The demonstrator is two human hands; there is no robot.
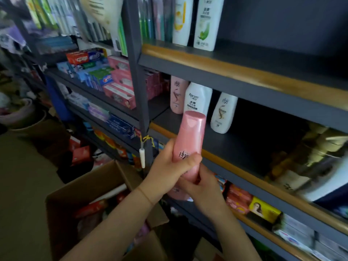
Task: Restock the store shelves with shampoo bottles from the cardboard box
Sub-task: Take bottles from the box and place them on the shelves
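I hold a pink shampoo bottle (190, 140) upright with its cap at the top, just in front of the middle shelf (244, 147). My left hand (169, 166) grips its middle, thumb across the label. My right hand (203, 187) grips its lower part from the right. On that shelf stand a pink bottle (177, 95) and two white bottles (197, 97) (223, 113). Below my arms, the open cardboard box (90, 187) holds several packs and bottles, dim and blurred.
Two white bottles (204, 23) stand on the top shelf (244, 72). Toothpaste boxes (105, 78) fill the left rack beyond a grey upright post (139, 81). Soap packs (252, 206) lie on the lower shelf. Gold-capped containers (316, 159) sit at the middle shelf's right end.
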